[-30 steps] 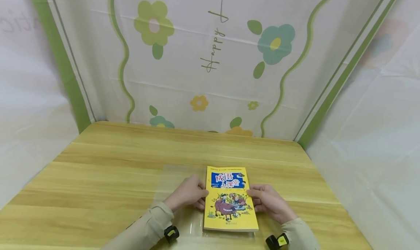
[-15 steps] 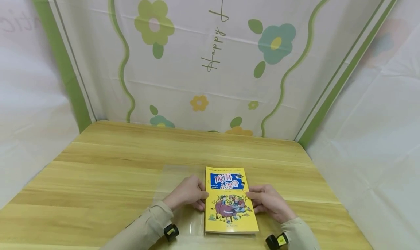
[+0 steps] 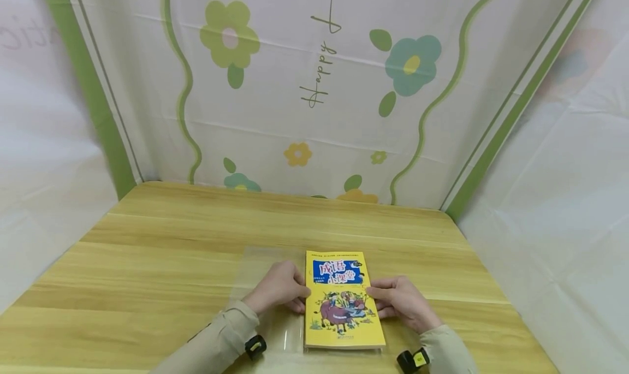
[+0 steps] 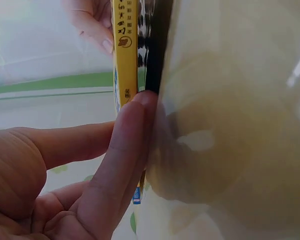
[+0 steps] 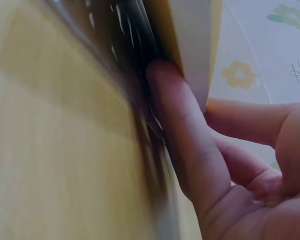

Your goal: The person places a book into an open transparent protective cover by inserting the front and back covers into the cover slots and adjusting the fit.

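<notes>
A yellow paperback book (image 3: 343, 303) with a blue title panel and a cartoon ox lies face up between both hands in the head view. My left hand (image 3: 281, 288) pinches its spine edge, thumb on the cover side and fingers at the underside. On the opposite edge, the page side (image 5: 192, 45), my right hand (image 3: 404, 302) holds the book between thumb and fingers. Under and left of the book spreads a clear plastic sheet (image 3: 267, 259). In the left wrist view the spine (image 4: 126, 60) stands slightly apart from the glossy plastic, with fingertips in the gap.
A wood-grain table (image 3: 187, 232) stretches around the book. Behind it hangs a white curtain (image 3: 275, 101) with printed flowers, and more pale cloth closes off both sides. Black wrist devices (image 3: 413, 360) sit by the sleeves.
The book has shifted slightly toward the person and a little to the left, its far edge now lower. Both hands keep their grip at its sides and have barely moved.
</notes>
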{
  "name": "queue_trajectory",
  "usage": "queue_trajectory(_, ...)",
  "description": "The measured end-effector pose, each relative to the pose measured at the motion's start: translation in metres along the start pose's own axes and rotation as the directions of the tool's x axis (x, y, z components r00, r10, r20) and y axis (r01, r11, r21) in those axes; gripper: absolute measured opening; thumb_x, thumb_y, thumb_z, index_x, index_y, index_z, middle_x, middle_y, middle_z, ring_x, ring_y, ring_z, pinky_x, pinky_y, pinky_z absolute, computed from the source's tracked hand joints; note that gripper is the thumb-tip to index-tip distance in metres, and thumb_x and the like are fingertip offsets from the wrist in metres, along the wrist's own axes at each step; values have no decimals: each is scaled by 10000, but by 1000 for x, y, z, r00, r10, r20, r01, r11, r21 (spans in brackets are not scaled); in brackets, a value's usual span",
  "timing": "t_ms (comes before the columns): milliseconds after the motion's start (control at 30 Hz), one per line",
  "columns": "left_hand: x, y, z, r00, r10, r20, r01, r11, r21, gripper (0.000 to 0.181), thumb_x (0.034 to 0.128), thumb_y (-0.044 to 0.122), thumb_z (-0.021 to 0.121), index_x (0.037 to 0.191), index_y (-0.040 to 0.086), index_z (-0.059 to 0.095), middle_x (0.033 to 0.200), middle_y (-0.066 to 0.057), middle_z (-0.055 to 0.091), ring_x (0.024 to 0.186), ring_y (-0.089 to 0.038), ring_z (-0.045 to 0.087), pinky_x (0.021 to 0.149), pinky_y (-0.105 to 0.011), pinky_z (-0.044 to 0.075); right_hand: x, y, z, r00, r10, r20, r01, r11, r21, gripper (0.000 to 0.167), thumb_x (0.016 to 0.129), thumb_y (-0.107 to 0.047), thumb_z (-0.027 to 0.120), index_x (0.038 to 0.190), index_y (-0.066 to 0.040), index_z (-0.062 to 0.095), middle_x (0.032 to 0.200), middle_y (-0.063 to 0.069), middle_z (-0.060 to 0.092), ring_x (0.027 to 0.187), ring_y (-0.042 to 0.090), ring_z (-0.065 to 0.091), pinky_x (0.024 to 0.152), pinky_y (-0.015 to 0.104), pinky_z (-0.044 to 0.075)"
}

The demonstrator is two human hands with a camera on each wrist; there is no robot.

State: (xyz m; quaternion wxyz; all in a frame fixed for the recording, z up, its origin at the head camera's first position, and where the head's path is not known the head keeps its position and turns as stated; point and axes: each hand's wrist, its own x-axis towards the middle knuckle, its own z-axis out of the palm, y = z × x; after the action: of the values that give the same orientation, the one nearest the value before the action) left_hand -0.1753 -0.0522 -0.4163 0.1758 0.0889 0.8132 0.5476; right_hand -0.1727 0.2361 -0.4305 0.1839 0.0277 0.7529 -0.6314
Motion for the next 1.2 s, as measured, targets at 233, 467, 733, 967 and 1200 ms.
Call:
queue_trajectory(233, 1, 1, -2, 1000, 9, -8, -9, 1000, 7, 68, 855, -49, 702, 787, -53, 699, 651, -121, 652, 529, -214, 665, 512, -304, 568, 3, 1, 0, 999, 11, -39, -11, 1000, -11, 496, 913, -120, 706, 1268, 179, 533, 948, 237, 700, 731, 287, 706, 666, 390, 591)
queue_trajectory(467, 1, 2, -10, 998, 58, -32, -58, 998, 2, 111, 893, -31, 639, 844, -76, 728, 654, -133, 655, 555, -236, 673, 545, -329, 578, 2, 0, -1, 1000, -4, -12, 5, 1000, 2, 472, 907, -101, 701, 1245, 187, 541, 948, 255, 695, 724, 282, 705, 683, 401, 590)
queue_trajectory(733, 3, -2, -11, 996, 89, -12, -89, 996, 21, 117, 859, -80, 633, 827, -65, 745, 648, -113, 659, 571, -234, 676, 557, -325, 581, 1, -1, -2, 1000, -1, 14, 1, 1000, -6, 458, 914, -77, 680, 1250, 195, 531, 936, 254, 694, 716, 273, 696, 674, 405, 591)
queue_trajectory(967, 6, -6, -10, 997, 78, -10, -77, 996, 50, 163, 842, -83, 640, 729, -18, 738, 642, -106, 663, 549, -214, 668, 553, -325, 580, 0, -1, -3, 999, -28, 16, 29, 999, -40, 427, 909, -85, 696, 1203, 195, 563, 899, 229, 697, 695, 262, 686, 650, 402, 594)
queue_trajectory(1200, 4, -2, -9, 997, 70, -9, -70, 995, 65, 176, 843, -80, 642, 705, -15, 730, 647, -102, 664, 561, -213, 671, 560, -318, 580, 3, 2, -5, 999, -29, 16, 30, 998, -63, 371, 897, -73, 702, 1152, 175, 594, 838, 177, 693, 672, 236, 667, 644, 402, 594)
